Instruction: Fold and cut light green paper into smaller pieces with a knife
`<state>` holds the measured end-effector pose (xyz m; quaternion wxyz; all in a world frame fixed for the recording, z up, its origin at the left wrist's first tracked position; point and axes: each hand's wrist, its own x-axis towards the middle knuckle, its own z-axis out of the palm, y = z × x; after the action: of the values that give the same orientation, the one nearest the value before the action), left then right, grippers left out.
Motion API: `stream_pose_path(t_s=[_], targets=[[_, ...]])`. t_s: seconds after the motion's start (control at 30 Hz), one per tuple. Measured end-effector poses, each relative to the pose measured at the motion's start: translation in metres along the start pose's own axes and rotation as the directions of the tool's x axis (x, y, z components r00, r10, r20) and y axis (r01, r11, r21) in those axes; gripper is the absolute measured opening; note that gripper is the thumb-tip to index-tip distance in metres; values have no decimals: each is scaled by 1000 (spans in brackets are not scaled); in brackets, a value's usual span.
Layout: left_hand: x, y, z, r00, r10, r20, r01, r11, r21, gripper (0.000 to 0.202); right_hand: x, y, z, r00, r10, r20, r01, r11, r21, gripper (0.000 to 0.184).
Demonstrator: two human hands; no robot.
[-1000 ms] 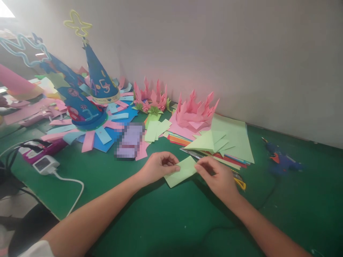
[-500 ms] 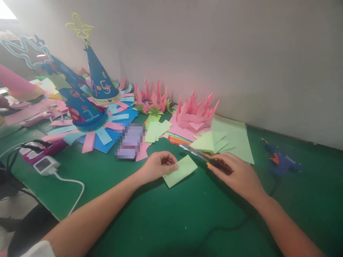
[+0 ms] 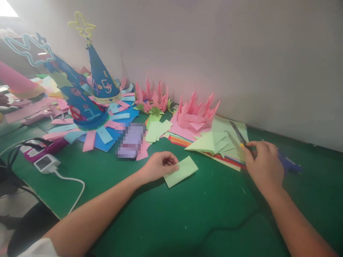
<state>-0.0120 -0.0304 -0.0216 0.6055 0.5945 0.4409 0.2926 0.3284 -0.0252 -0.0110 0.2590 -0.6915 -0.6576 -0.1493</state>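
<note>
My left hand (image 3: 162,166) pinches the left end of a light green rectangle of paper (image 3: 182,172) between thumb and fingers, just above the green table (image 3: 171,221). To the right, my right hand (image 3: 265,162) is closed around the dark handles of a pair of scissors (image 3: 239,134). Their blades point away and to the left, over pale green sheets (image 3: 242,128). Beyond my right hand a blue glue gun (image 3: 291,166) lies partly hidden.
Two pink paper crowns (image 3: 197,112) stand near the wall. Blue cone hats (image 3: 103,78) and paper strips crowd the left, by a blurred phone (image 3: 131,141). A purple power strip (image 3: 44,148) with a white charger (image 3: 47,164) is at the left. Green cut pieces (image 3: 158,130) lie mid-table.
My right hand has moved right and away with the scissors, from beside the green paper to near the glue gun. My left hand keeps its hold on the paper, almost still.
</note>
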Motion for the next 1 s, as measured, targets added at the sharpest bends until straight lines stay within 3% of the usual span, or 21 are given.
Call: stream_pose_path(t_s=[0.23, 0.37, 0.43, 0.5, 0.6, 0.67, 0.7, 0.73, 0.83, 0.9, 0.93, 1.0], targets=[[1, 0, 0, 1000, 23, 9, -24, 999, 29, 22, 4, -7, 3, 996, -75, -48, 75, 997, -2, 17], [1, 3, 0, 1000, 7, -5, -7, 1000, -8, 24, -9, -46, -7, 967, -213, -141, 238, 952, 191, 11], [1, 4, 0, 1000, -5, -4, 5, 1000, -31, 25, -22, -73, -14, 946, -319, -53, 315, 872, 375, 13], [1, 4, 0, 1000, 8, -9, -8, 999, -43, 25, -35, -97, -19, 850, -526, -26, 475, 744, 470, 22], [1, 2, 1, 997, 68, -25, -67, 998, 7, 24, -48, -118, -20, 615, -787, -48, 683, 501, 532, 32], [1, 0, 2, 995, 94, -32, -92, 993, 67, 23, -52, -122, -17, 574, -819, -13, 684, 471, 557, 33], [1, 0, 2, 995, 97, -32, -94, 992, 83, 23, -52, -123, -15, 581, -814, -1, 667, 476, 574, 33], [0, 0, 3, 995, 94, -30, -91, 992, 83, 23, -53, -123, -13, 624, -781, 8, 629, 509, 588, 33], [-2, 2, 5, 997, 73, -17, -73, 997, 29, 26, -54, -120, -6, 846, -530, 56, 376, 667, 643, 26], [-3, 3, 7, 998, 65, -2, -65, 998, 4, 28, -54, -119, -2, 940, -305, 149, 105, 678, 727, 23], [-4, 4, 8, 998, 64, 7, -64, 998, -1, 28, -55, -119, -1, 947, -228, 225, -32, 631, 775, 24], [-4, 5, 10, 998, 63, 24, -63, 998, -10, 28, -55, -119, 1, 904, -157, 398, -278, 492, 825, 31]])
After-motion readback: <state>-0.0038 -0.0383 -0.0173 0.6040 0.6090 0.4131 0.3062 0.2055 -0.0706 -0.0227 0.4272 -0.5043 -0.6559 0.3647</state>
